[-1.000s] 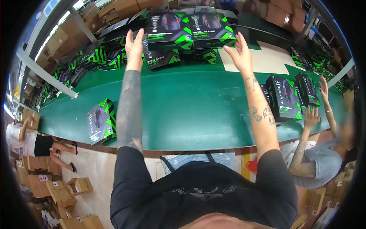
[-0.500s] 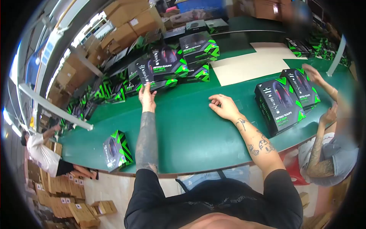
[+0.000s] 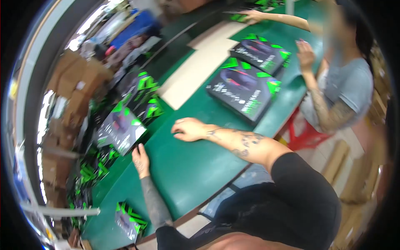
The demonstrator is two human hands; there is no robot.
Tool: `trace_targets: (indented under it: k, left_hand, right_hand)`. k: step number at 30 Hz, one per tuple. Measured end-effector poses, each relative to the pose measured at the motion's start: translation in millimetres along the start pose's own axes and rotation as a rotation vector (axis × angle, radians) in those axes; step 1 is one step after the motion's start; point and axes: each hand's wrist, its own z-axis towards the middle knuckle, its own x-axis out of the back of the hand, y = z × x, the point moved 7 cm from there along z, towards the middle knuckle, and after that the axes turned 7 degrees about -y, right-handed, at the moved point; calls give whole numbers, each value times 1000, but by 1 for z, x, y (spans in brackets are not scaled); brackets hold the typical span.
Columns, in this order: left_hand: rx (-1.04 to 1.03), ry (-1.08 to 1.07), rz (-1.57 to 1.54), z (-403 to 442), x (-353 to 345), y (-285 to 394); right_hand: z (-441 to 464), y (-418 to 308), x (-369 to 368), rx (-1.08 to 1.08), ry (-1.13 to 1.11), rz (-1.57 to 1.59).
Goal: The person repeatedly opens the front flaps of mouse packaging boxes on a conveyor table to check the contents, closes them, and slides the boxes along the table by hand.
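Observation:
My left hand [image 3: 141, 161] is close to the lower edge of a black and green mouse box [image 3: 121, 129] on the pile; its fingers are apart and hold nothing I can see. My right hand [image 3: 188, 129] hovers over the green table [image 3: 187, 171], fingers curled inward; whether anything is in them is hidden. To the right of it lies a large mouse box [image 3: 241, 89], with another box [image 3: 262, 54] behind. A single box [image 3: 130, 223] sits near the table's front edge at the lower left.
A co-worker's arm [image 3: 283, 18] reaches over the far end of the table, and their other hand [image 3: 305, 53] is near the boxes. A cream sheet [image 3: 196, 73] lies beyond my hands. Brown cartons [image 3: 79, 79] stand at the left. A metal bar [image 3: 62, 211] juts in lower left.
The view has turned to the right. My hands, earlier raised beside two boxes on the pile, have come down and apart from them. The co-worker's arm now stretches farther along the table.

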Motion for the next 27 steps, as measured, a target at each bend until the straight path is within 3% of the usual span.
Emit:
trace_targets:
  k: [1, 4, 7, 9, 10, 12, 16, 18, 20, 21, 25, 27]
  left_hand:
    - [-45, -30, 44, -1, -6, 2]
    - [347, -141, -47, -3, 7, -6]
    - [186, 199, -859, 16, 2, -41]
    - [188, 162, -1339, 31, 3, -30]
    - [214, 127, -1394, 42, 7, -32]
    - [345, 116, -1362, 55, 14, -23]
    - [269, 273, -1395, 84, 53, 14]
    - [251, 222, -1226, 115, 65, 1]
    - [436, 47, -1030, 119, 73, -4]
    - [408, -34, -984, 119, 77, -8]
    - [371, 477, -865, 62, 92, -31]
    - [391, 784, -745, 32, 84, -77]
  right_hand:
    - [-2, -2, 1, 29, 57, -6]
    - [-5, -6, 3, -87, -25, 22]
    - [-4, -8, 0, -42, -17, -55]
    - [-1, -4, -2, -53, -16, -53]
    - [0, -4, -2, -43, -12, -64]
    - [-2, -9, 4, -100, -13, -47]
    - [-4, -10, 7, -172, -55, 34]
    - [-4, -9, 7, -177, -62, 41]
    - [-3, -8, 7, -171, -55, 39]
    - [-3, -7, 7, -166, -67, 51]
    - [-5, -8, 12, -157, -76, 60]
    - [-5, -8, 12, -163, -69, 51]
